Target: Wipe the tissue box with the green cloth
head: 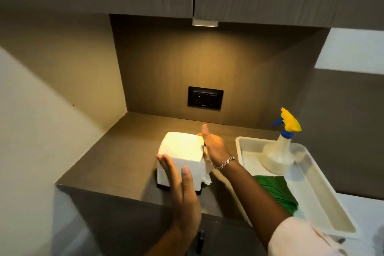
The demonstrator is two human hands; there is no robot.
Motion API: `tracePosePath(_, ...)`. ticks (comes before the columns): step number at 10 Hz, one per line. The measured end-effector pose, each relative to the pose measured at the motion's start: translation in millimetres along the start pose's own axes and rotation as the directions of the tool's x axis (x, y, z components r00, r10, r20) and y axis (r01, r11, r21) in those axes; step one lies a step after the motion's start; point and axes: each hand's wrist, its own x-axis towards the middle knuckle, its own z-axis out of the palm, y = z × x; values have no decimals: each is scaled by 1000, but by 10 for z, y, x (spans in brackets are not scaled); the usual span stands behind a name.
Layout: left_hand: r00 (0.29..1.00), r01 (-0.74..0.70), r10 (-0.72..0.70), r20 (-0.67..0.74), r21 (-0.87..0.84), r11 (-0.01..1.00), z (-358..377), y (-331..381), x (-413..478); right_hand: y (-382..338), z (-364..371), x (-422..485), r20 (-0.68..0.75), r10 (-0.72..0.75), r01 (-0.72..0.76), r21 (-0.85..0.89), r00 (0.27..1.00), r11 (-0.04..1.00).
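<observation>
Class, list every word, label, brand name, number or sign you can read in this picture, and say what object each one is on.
None can be read.
Socket panel: a small pale mark at its lower edge, too small and blurred to read.
Tissue box: plain white, no print showing.
Spray bottle: no label visible.
Tray: no text.

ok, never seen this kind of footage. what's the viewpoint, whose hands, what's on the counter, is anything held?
There is one picture, from a camera worn on a person's head, looking forward and down. No robot: two bare hands. The left hand lies flat against the near side of the white square tissue box on the brown wooden counter; the right hand, with a bracelet, is at its right side. Neither hand holds anything. The folded green cloth lies in the white plastic tray, beside a clear spray bottle with yellow and blue trigger.
</observation>
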Motion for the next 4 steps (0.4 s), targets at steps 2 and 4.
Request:
tracePosePath(2,978,118,-103,182,-69,991,-239,-110,700,86,210,-424,-93,131,-110,199,987,974)
tracePosePath(4,931,91,-151,331,189,978,-445,46,1157,-148,636,-792,-195,186,-111,341,963,933)
